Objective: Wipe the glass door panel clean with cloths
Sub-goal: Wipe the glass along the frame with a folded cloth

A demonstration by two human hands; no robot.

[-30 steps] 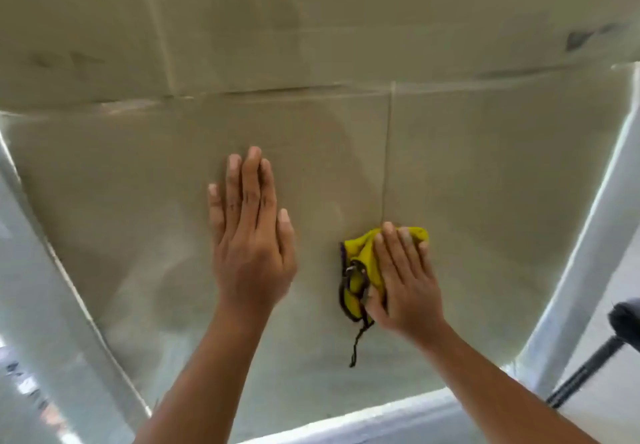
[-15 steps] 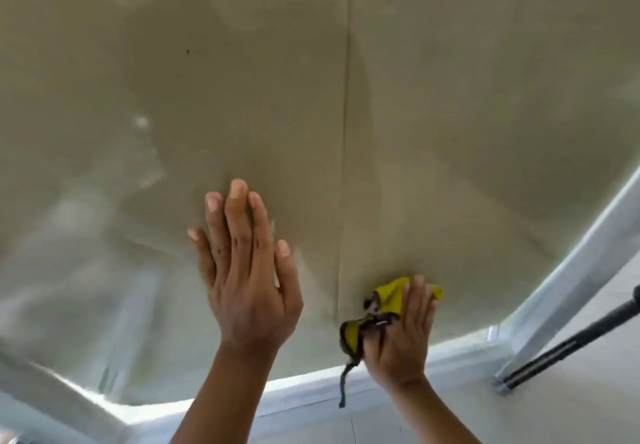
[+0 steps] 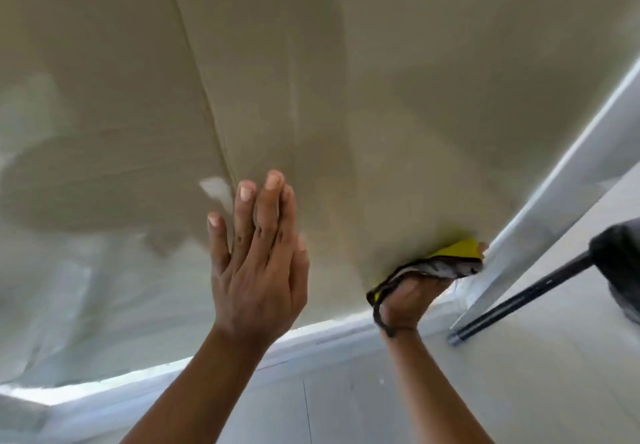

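– Yellow cloth [image 3: 457, 252], dark-edged: where is it?

– Low in the right-hand corner of the glass [image 3: 381, 97], bunched up and pushed against the pane just beside the pale frame [image 3: 554, 194]. The right hand [image 3: 408, 296] grips it, fingers curled round the wad, one fingertip showing past its far end. A loose dark strip of the edging hangs down by the wrist.

– And the other hand?

– The left hand [image 3: 258, 263] lies flat on the pane near the middle of its lower part, fingers straight and close together, holding nothing. I take it for a brace. Only one cloth shows.

– How much of the job would you call done?

– Hard to put finely. The upper and middle glass looks fairly even, with only faint vertical streaks, so I judge that part has been gone over or needed little. The cloth is working right at the corner, which suggests the right side is being finished along its edge.

– What is left?

– The lower left looks pale and cloudy. I cannot tell whether that is smear or glare and reflection. If it is smear, that stretch, the strip along the bottom frame and the spot under the left palm are yet to be wiped. Somewhere past halfway is my guess, no firmer.

– Anything in the way?

– A black pole [image 3: 519, 301] leans just right of the frame, outside the pane, near the cloth hand but apart from it.
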